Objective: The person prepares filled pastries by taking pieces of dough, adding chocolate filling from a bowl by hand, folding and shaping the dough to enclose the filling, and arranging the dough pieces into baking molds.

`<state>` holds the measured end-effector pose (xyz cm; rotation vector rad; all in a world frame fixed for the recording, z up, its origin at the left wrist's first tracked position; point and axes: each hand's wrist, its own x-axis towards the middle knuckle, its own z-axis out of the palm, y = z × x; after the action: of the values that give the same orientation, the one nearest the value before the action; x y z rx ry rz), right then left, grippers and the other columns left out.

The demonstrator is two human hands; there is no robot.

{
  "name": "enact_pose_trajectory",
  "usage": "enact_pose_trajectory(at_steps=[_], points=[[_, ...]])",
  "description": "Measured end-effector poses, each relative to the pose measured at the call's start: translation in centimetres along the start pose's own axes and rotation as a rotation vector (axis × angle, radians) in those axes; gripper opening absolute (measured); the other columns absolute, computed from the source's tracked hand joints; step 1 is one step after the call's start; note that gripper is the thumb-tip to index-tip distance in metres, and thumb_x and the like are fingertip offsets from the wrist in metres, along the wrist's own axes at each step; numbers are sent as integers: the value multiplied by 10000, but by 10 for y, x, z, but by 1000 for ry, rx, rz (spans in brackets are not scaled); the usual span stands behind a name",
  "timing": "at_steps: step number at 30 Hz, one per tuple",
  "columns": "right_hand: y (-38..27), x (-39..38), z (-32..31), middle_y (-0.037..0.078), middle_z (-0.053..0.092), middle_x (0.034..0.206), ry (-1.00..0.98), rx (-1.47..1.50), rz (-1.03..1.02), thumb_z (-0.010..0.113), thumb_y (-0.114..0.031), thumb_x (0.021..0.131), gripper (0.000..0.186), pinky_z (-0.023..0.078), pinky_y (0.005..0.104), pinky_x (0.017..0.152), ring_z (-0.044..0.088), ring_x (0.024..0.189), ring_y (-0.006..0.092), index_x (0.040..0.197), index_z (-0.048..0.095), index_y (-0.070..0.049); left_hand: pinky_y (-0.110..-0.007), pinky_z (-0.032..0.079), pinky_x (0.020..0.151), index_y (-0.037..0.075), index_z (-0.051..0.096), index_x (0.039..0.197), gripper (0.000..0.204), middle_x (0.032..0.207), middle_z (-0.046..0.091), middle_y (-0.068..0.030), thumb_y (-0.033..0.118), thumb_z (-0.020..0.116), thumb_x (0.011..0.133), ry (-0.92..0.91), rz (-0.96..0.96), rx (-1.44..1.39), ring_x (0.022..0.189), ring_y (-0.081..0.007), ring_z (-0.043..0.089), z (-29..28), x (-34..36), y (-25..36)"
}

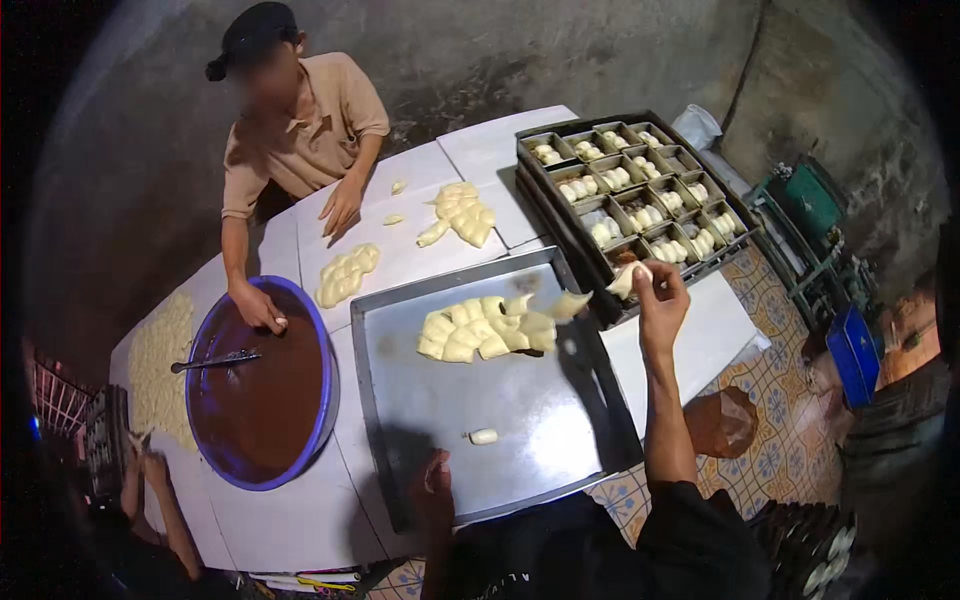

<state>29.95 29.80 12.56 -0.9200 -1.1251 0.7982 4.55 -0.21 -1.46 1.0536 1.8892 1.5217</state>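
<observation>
My right hand (660, 295) is raised by the near corner of the loaf tins (572, 190), its fingers pinching a pale dough piece (626, 281). Below it lies a large shallow metal tray (420, 410). A cluster of joined dough pieces (470, 332) sits in the tray's far half, with a loose flap (570, 304) at its right end. One small dough roll (484, 437) rests alone nearer to me. My left hand (436, 485) is at the tray's near left edge, in shadow; its fingers are too dark to read. Several tins hold rolled dough.
A blue basin (330, 385) of brown filling, with a utensil (215, 361) in it, stands left. Across the white table (270, 530), a person (300, 130) has one hand at the basin. Another person's hands (147, 465) show far left, near a dough sheet (160, 365). More dough (348, 275) lies behind the tray.
</observation>
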Motion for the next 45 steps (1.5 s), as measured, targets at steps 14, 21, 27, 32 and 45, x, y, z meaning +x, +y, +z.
enact_pose_trajectory(at_steps=[14,21,27,32,45], points=[[-43,-161,27,167,572,1114,-876,-105,39,664,-29,821,420,478,328,872,567,1061,248,1230,566,-13,-373,476,949,-23,404,1332,392,1178,567,-153,121,491,978,-299,-357,-1039,1115,-270,570,40,34,106],[-30,-200,59,124,583,1013,-818,10,68,592,51,819,293,493,304,770,603,898,216,1101,650,-4,-270,470,862,4,462,1331,385,1193,585,-115,109,528,967,-134,-161,-599,1031,-150,583,30,13,82],[-7,-204,69,126,538,1113,-1004,-2,60,604,-43,861,261,464,317,837,548,991,216,1116,660,-26,-247,502,729,-36,667,977,123,868,681,-72,6,666,861,160,-25,-402,791,-114,629,22,9,67],[-20,-198,87,147,448,1305,-1035,221,22,630,-215,888,315,373,415,988,382,1231,299,1173,648,-82,-252,509,726,-56,667,934,101,854,674,-85,-31,670,836,127,-25,-511,777,-126,631,20,9,61],[43,-225,106,116,212,1518,-1294,489,547,623,-706,736,1132,401,387,958,340,1280,240,1525,46,-137,-365,491,841,-15,513,1143,680,970,621,-135,616,344,955,41,-28,-816,897,-234,621,-96,135,55]])
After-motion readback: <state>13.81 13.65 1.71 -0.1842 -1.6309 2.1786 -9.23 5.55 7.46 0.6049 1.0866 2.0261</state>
